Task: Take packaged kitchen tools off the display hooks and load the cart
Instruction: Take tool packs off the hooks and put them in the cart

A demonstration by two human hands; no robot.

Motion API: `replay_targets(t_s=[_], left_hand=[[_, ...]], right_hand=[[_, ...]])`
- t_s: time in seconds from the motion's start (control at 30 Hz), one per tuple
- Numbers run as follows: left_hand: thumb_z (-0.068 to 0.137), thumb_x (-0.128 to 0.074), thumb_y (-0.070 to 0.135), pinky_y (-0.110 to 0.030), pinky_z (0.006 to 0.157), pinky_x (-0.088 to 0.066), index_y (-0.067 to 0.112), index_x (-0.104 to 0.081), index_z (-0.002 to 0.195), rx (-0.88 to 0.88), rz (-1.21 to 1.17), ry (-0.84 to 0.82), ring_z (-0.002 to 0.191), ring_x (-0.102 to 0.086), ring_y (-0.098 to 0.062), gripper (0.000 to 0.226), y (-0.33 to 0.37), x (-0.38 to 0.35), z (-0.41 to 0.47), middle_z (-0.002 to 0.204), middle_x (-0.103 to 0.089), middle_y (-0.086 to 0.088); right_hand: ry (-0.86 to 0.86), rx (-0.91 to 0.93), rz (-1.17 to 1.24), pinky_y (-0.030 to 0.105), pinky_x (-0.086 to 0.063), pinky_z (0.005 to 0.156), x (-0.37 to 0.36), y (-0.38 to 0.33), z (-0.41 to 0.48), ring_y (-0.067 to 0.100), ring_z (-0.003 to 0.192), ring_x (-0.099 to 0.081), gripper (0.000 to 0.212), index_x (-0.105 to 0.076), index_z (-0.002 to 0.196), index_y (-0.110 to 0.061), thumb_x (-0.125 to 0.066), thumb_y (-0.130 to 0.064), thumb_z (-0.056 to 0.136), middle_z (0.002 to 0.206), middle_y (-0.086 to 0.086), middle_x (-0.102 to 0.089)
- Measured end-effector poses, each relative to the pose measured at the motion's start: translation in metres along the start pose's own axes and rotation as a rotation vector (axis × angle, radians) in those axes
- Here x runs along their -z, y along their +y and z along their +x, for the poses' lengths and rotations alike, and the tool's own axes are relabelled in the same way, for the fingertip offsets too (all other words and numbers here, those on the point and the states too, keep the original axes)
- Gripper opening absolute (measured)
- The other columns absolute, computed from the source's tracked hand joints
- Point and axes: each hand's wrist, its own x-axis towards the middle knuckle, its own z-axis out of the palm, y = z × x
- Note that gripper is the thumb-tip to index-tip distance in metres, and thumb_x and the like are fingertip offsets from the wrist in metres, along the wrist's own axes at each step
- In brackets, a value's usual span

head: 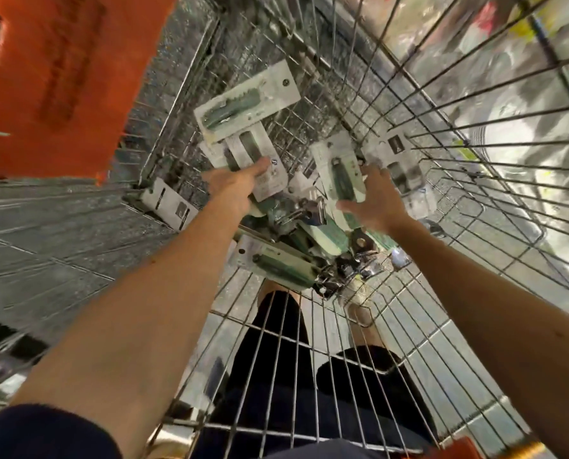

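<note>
Dark sleeve fabric (44,432) fills the lower left corner, and from it I see both bare forearms reaching up the frame into the cart (475,154). It is a basket of thin, bright steel wire in a square grid, and its near wall crosses the bottom of the frame. Through those wires I see black shorts (276,359) and a bare knee.

Below the cart is a floor (61,233) of grey speckled tiles with narrow joints. A flat orange panel (61,77) takes the upper left. At the upper right the room is a pale, glossy blur that I cannot read.

At frame centre the left hand (236,183) grips a fan of carded packages (246,150), with the thumb laid across the top card and the fingers hidden beneath. These are white cards with clear blisters over dark green handles. The uppermost package (246,101) angles toward the top of the frame.

The right hand (376,197) is spread, thumb out to the side, over another green-handled package (339,177). I cannot tell whether it touches. Between the wrists, a pile of packaged tools (296,246) with chrome heads lies on the basket floor.
</note>
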Motion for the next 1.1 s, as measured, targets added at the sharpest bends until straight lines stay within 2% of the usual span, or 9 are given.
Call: replay_targets(t_s=[0.07, 0.17, 0.43, 0.53, 0.63, 0.73, 0.83, 0.93, 1.1], left_hand=[[0.050, -0.100, 0.022, -0.054, 0.068, -0.060, 0.005, -0.068, 0.107, -0.010, -0.066, -0.068, 0.092, -0.072, -0.026, 0.068, -0.004, 0.001, 0.006, 0.102, -0.074, -0.008], [0.054, -0.098, 0.018, -0.050, 0.078, -0.061, 0.015, -0.072, 0.086, -0.073, -0.032, -0.084, 0.081, -0.074, -0.024, 0.042, -0.007, 0.003, 0.002, 0.091, -0.076, -0.005], [0.069, -0.089, 0.019, -0.035, 0.075, -0.060, 0.014, -0.066, 0.102, -0.132, 0.152, -0.227, 0.082, -0.069, -0.018, 0.040, -0.010, 0.029, -0.050, 0.092, -0.071, -0.001], [0.062, -0.090, 0.024, -0.036, 0.071, -0.060, 0.010, -0.067, 0.114, -0.149, 0.228, -0.318, 0.083, -0.072, -0.022, 0.059, -0.017, 0.049, -0.076, 0.098, -0.074, -0.006], [0.066, -0.087, 0.021, -0.035, 0.060, -0.061, 0.007, -0.066, 0.116, -0.165, 0.254, -0.430, 0.079, -0.075, -0.023, 0.056, -0.020, 0.065, -0.111, 0.100, -0.076, -0.010], [0.069, -0.085, 0.016, -0.045, 0.076, -0.062, 0.010, -0.069, 0.113, -0.242, 0.260, -0.525, 0.087, -0.075, -0.023, 0.047, -0.020, 0.074, -0.150, 0.106, -0.076, -0.010], [0.064, -0.085, 0.018, -0.052, 0.087, -0.058, 0.012, -0.067, 0.111, -0.300, 0.278, -0.631, 0.095, -0.074, -0.025, 0.050, -0.018, 0.078, -0.193, 0.108, -0.075, -0.011], [0.077, -0.080, 0.012, -0.049, 0.087, -0.058, 0.016, -0.066, 0.109, -0.396, 0.307, -0.748, 0.099, -0.073, -0.027, 0.036, -0.025, 0.085, -0.239, 0.111, -0.074, -0.011], [0.079, -0.080, 0.012, -0.043, 0.088, -0.058, 0.022, -0.068, 0.112, -0.675, 0.377, -0.858, 0.103, -0.072, -0.022, 0.036, -0.055, 0.105, -0.295, 0.115, -0.074, -0.006]], right_hand=[[0.000, -0.008, 0.034, 0.055, -0.036, 0.112, 0.002, -0.001, 0.000, 0.039, 0.132, -0.043, 0.089, -0.033, 0.144, -0.005, -0.084, -0.026, 0.075, 0.147, 0.020, -0.038], [0.039, 0.028, 0.105, 0.055, -0.045, 0.104, 0.003, -0.004, -0.004, 0.036, 0.125, -0.051, 0.090, -0.032, 0.144, -0.007, -0.085, -0.019, 0.071, 0.137, 0.017, -0.050], [-0.041, 0.065, 0.164, 0.034, -0.058, 0.071, 0.009, -0.010, -0.043, 0.032, 0.089, -0.068, 0.074, -0.039, 0.140, -0.005, -0.080, -0.013, 0.078, 0.130, 0.019, -0.059], [-0.096, 0.000, 0.351, 0.046, -0.056, 0.088, 0.015, -0.015, -0.072, 0.030, 0.097, -0.064, 0.071, -0.042, 0.136, 0.000, -0.081, -0.011, 0.077, 0.123, 0.015, -0.059], [-0.131, -0.025, 0.536, 0.043, -0.057, 0.088, 0.025, -0.018, -0.107, 0.028, 0.095, -0.066, 0.054, -0.051, 0.129, 0.000, -0.076, -0.008, 0.082, 0.113, 0.009, -0.063], [-0.155, -0.043, 0.751, 0.036, -0.060, 0.074, 0.039, -0.020, -0.144, 0.031, 0.101, -0.067, 0.050, -0.048, 0.131, -0.004, -0.071, -0.007, 0.086, 0.114, 0.012, -0.065], [-0.159, 0.005, 0.931, 0.048, -0.056, 0.089, 0.059, -0.022, -0.181, 0.026, 0.104, -0.068, 0.050, -0.050, 0.131, -0.010, -0.070, -0.007, 0.085, 0.117, 0.009, -0.068], [-0.135, 0.066, 1.103, 0.054, -0.053, 0.096, 0.078, -0.020, -0.219, 0.029, 0.108, -0.068, 0.044, -0.051, 0.128, -0.008, -0.065, -0.002, 0.087, 0.119, 0.012, -0.068], [0.038, 0.203, 1.284, 0.050, -0.045, 0.108, 0.089, -0.019, -0.277, 0.021, 0.112, -0.067, 0.020, -0.062, 0.116, -0.015, -0.060, -0.015, 0.096, 0.115, 0.004, -0.073]])
